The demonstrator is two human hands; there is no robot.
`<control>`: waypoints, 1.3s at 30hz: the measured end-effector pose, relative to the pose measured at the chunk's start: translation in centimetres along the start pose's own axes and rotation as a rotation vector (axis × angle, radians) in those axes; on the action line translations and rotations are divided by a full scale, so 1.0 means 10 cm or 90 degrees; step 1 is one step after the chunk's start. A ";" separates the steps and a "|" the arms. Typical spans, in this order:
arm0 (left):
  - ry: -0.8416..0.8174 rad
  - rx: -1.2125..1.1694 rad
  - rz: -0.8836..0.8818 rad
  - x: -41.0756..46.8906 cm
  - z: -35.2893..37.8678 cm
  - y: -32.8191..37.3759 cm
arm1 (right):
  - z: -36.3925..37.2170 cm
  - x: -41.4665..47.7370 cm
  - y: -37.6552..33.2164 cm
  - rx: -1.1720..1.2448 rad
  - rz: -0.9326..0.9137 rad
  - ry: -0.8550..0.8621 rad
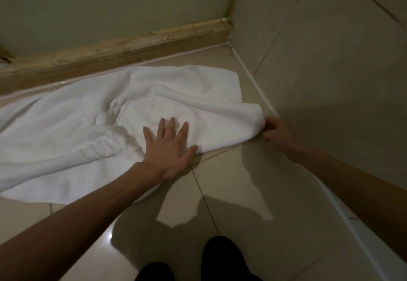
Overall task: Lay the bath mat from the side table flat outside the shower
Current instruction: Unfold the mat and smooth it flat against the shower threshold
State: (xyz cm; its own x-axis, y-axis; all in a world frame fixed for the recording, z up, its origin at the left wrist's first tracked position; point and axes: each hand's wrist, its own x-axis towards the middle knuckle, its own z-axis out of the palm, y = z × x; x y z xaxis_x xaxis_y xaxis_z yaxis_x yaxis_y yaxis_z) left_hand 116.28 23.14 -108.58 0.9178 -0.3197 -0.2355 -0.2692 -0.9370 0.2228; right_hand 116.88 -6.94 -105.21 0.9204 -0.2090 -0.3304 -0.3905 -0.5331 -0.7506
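Note:
The white bath mat [72, 131] lies spread but wrinkled on the tiled floor, running from the left edge of view to the corner on the right. Folds bunch up near its middle. My left hand [168, 146] presses flat on the mat's near right part, fingers straight and spread. My right hand [276, 132] pinches the mat's right corner, close to the base of the right wall.
A worn wooden threshold [123, 49] runs along the far side of the mat under a pale wall. A tiled wall [330, 60] closes the right side. Glossy floor tiles [220, 203] lie in front, with my dark shoes [220, 258] at the bottom.

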 end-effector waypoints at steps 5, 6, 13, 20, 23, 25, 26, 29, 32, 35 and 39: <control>-0.017 -0.016 -0.011 -0.02 0.05 -0.06 | 0.04 -0.08 0.04 -0.211 -0.128 0.024; -0.015 -0.017 -0.012 -0.01 0.05 -0.07 | 0.06 -0.10 0.02 -0.208 -0.157 0.031; -0.022 -0.034 -0.022 0.01 0.01 -0.10 | 0.00 -0.22 -0.10 -0.064 -0.232 0.048; -0.023 -0.040 -0.029 0.02 -0.04 -0.11 | 0.02 -0.23 -0.19 0.027 -0.196 0.133; -0.035 -0.034 -0.039 0.02 -0.05 -0.12 | 0.06 -0.21 -0.22 0.087 -0.171 0.173; -0.044 -0.031 -0.044 0.02 -0.06 -0.12 | 0.09 -0.20 -0.24 0.096 -0.164 0.177; -0.047 -0.031 -0.044 0.02 -0.07 -0.12 | 0.09 -0.20 -0.25 0.093 -0.166 0.173; -0.056 -0.030 -0.045 0.03 -0.07 -0.12 | 0.07 -0.18 -0.24 0.069 -0.176 0.160; -0.060 -0.031 -0.046 0.04 -0.06 -0.12 | 0.04 -0.18 -0.19 0.062 -0.184 0.151; -0.058 -0.028 -0.044 0.05 -0.06 -0.13 | 0.04 -0.20 -0.17 0.080 -0.177 0.157; -0.062 -0.036 -0.054 0.08 -0.06 -0.17 | 0.04 -0.21 -0.19 0.102 -0.185 0.181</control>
State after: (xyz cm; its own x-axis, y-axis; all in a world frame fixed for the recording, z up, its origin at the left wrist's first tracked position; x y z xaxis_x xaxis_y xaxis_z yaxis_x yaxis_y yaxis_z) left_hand 117.61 24.61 -108.56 0.9033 -0.2550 -0.3451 -0.1732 -0.9525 0.2504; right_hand 115.67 -5.18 -103.27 0.9525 -0.2982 0.0613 -0.0920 -0.4741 -0.8757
